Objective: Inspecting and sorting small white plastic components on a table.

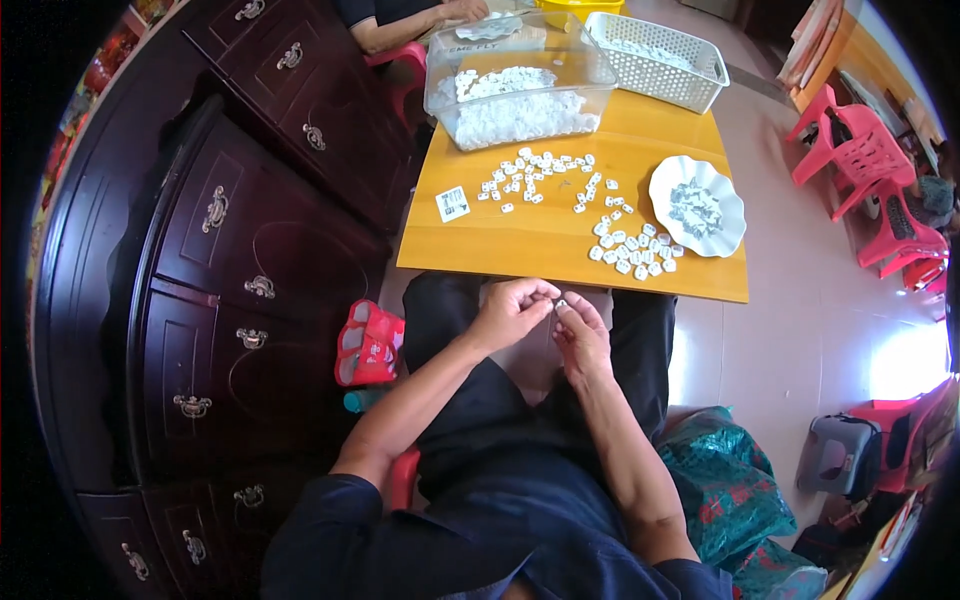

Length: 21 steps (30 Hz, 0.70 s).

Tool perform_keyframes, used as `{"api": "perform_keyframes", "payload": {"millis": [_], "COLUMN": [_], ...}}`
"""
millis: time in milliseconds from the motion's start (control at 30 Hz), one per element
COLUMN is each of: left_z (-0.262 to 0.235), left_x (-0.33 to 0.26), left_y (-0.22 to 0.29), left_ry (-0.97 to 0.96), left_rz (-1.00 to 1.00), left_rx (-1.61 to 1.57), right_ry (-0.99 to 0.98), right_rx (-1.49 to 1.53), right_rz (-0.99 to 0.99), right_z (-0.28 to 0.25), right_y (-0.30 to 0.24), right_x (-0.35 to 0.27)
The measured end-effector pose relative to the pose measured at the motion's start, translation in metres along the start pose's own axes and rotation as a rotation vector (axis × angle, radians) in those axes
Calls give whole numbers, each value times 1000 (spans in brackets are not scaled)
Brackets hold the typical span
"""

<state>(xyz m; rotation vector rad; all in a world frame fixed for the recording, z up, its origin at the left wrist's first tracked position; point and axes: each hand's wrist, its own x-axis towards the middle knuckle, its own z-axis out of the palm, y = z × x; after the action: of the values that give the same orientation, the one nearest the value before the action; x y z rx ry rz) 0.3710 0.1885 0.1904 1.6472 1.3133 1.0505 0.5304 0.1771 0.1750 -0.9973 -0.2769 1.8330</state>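
My left hand (520,312) and my right hand (583,335) meet just off the near edge of the yellow wooden table (480,245), above my lap. Both are closed in a pinch, fingertips almost touching, around something tiny that I cannot make out. Beyond them on the table lies a cluster of small white rounded pieces (635,250) with dark marks. Farther back, more such white pieces (525,180) are scattered loosely. A white plate with a wavy rim (734,212) stands at the right, holding many small grey-silver bits (695,205).
A clear plastic bin (520,95) of white pieces and a white perforated basket (705,85) stand at the table's back. Across it is another person's hand (465,10). A printed card (452,204) lies left. Dark drawers (215,270), a red bag (370,345) and green bags (725,480) flank me.
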Motion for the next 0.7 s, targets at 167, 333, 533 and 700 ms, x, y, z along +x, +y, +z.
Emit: {"api": "perform_keyframes", "payload": {"millis": [167, 333, 533, 700], "left_z": [2, 14, 25, 27], "left_x": [-17, -24, -26, -27], "left_y": [6, 15, 15, 15], "left_ry": [4, -24, -76, -90], "left_rz": [-322, -353, -338, -321], "left_rx": [-544, -625, -617, -605], "right_ry": [-36, -54, -74, -104], "right_rx": [-136, -193, -214, -219], "right_rz": [-52, -122, -187, -183], "right_z": [-16, -24, -25, -22], "right_y": [-12, -10, -3, -5], "right_x": [-26, -36, -39, -41]}}
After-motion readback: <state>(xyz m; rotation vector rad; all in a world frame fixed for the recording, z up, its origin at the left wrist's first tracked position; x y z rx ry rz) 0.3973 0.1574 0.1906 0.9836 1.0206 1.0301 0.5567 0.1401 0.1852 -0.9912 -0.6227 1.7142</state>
